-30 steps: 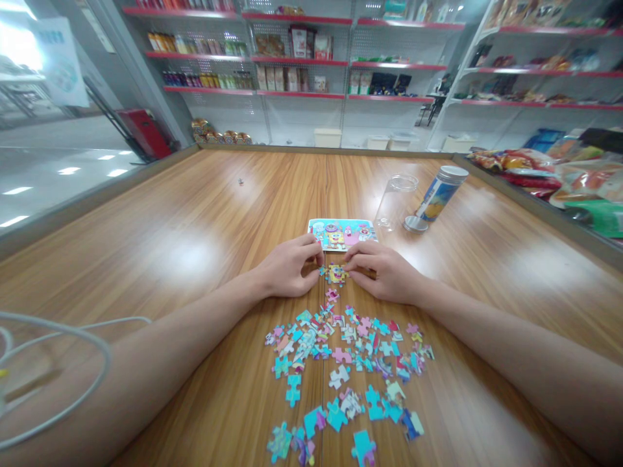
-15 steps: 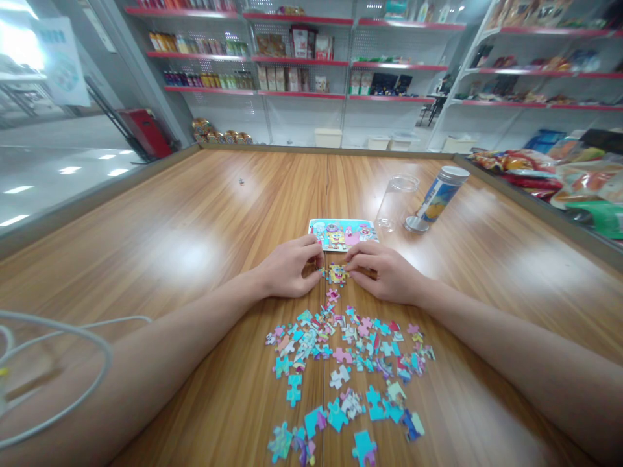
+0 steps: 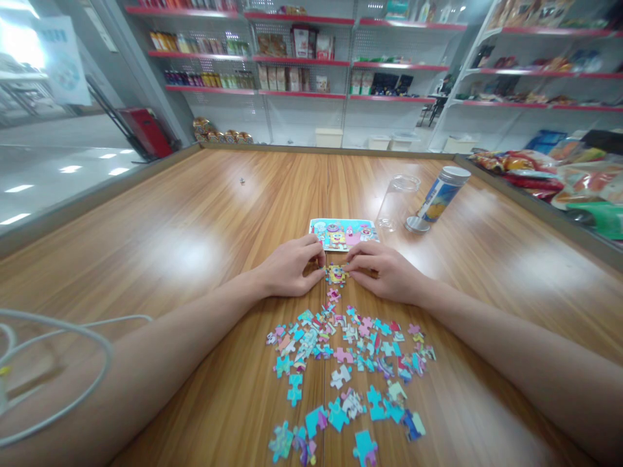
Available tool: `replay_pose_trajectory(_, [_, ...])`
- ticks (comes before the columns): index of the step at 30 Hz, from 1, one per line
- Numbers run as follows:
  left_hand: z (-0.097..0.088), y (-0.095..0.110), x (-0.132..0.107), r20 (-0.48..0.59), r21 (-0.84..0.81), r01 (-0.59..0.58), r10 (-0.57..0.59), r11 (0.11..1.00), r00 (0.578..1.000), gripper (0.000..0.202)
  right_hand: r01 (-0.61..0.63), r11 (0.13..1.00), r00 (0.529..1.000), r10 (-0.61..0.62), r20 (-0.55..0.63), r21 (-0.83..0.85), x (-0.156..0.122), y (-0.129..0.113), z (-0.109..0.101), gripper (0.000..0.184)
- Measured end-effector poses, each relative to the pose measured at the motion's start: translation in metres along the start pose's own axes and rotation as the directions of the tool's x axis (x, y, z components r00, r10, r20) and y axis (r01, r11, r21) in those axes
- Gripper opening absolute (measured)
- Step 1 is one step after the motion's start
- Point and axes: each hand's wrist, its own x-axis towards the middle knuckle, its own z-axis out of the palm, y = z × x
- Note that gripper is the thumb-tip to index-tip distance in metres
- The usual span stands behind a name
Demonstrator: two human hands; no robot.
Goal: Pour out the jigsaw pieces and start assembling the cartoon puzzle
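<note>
A small block of joined yellow jigsaw puzzle pieces [image 3: 336, 274] lies flat on the table between my hands. My left hand [image 3: 294, 267] is closed, thumb and fingertips pinching a small puzzle piece at the block's left edge; the fingers mostly cover that piece. On the other side, my right hand [image 3: 384, 271] has its fingers bent together, with the tips on the block's right edge. Just beyond is a picture card [image 3: 343, 233] with colourful cartoon figures. One loose pink puzzle piece [image 3: 333, 295] sits just below the block.
Many loose puzzle pieces [image 3: 342, 355] are spread nearer to me. Behind my right hand stand a clear plastic jar [image 3: 399, 198], a metal lid [image 3: 417, 224] and a blue canister [image 3: 444, 194]. A white cable [image 3: 104, 363] loops over at left. Snack bags [image 3: 530, 172] lie past the right edge.
My left fingertips have shifted very slightly right, bringing the small piece closer against the joined block. My right hand keeps its place.
</note>
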Motion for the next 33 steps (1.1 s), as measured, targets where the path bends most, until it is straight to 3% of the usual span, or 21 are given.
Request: replay_pose_trajectory(33, [0.0013, -0.0029, 0.0008, -0.008, -0.051, -0.021, 0.021, 0.998, 1.0, 0.012, 0.009, 1.0, 1.0, -0.009, 0.01, -0.003, -0.0006, 0.0024, -0.0002, 0.014])
